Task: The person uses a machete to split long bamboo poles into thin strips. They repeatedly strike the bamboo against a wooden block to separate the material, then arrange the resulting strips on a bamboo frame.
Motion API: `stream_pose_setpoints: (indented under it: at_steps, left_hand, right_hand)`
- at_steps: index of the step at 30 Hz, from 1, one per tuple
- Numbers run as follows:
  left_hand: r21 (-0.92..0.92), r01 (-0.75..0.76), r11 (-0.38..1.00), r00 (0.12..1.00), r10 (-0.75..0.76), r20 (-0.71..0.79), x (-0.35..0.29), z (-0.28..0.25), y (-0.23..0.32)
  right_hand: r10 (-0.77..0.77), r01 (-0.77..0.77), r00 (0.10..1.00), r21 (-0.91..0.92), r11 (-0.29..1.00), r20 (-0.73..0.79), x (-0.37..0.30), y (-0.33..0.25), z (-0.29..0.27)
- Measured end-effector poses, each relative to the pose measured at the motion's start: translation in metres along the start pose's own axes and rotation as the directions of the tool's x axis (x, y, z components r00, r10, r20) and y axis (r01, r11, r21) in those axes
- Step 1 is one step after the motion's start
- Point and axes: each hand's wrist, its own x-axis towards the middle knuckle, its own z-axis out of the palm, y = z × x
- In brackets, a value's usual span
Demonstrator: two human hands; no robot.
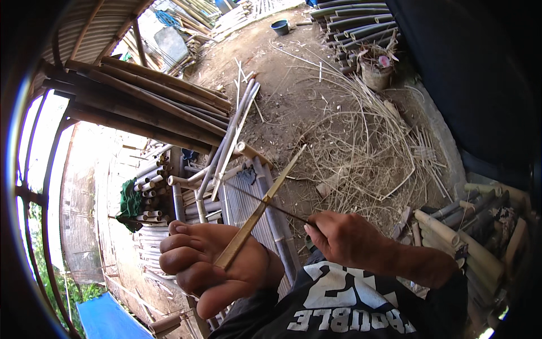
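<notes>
A flat, pale-yellow bamboo strip (244, 233) slants up from my left hand (223, 265) and narrows toward its far end. That hand is turned palm up with curled fingers, and the strip's wide near end rests against them. In my right hand (347, 240), closed fingers grip a knife with a thin dark blade (289, 213). The blade crosses the strip around its middle, pointing left and away from me. Most of the knife's handle is hidden inside my fist.
Below the strip stands a slatted bamboo bench (240, 199). Stacked bamboo poles (152, 101) lie at the left, more poles (355, 22) at the far right. Loose shavings (361, 147) cover the dirt floor. A dark bucket (280, 27) stands far off; cut bamboo pieces (451, 231) lie at the right.
</notes>
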Motion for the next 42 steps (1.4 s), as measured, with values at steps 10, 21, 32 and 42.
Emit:
stream_pose_setpoints:
  at_steps: [10, 21, 32, 42]
  left_hand:
    - [-0.085, -0.026, 0.996, 0.98, 0.009, -0.197, -0.006, 0.026, 0.004]
    - [0.05, 0.006, 0.999, 0.986, 0.003, -0.169, -0.013, 0.036, 0.003]
    - [0.136, -0.009, 0.991, 0.998, 0.017, -0.056, -0.003, 0.005, -0.025]
    - [0.147, 0.198, 0.969, 0.979, -0.202, 0.014, 0.131, -0.093, -0.037]
  right_hand:
    - [0.003, -0.005, 1.0, -0.172, 0.985, -0.012, 0.017, 0.005, 0.002]
    - [-0.382, 0.363, 0.836, -0.126, 0.923, -0.394, 0.018, -0.027, 0.01]
    - [0.009, -0.007, 0.956, 0.007, 1.0, -0.292, 0.023, 0.009, 0.011]
    - [0.743, -0.772, 0.558, 0.098, 0.629, -0.369, -0.117, 0.191, 0.086]
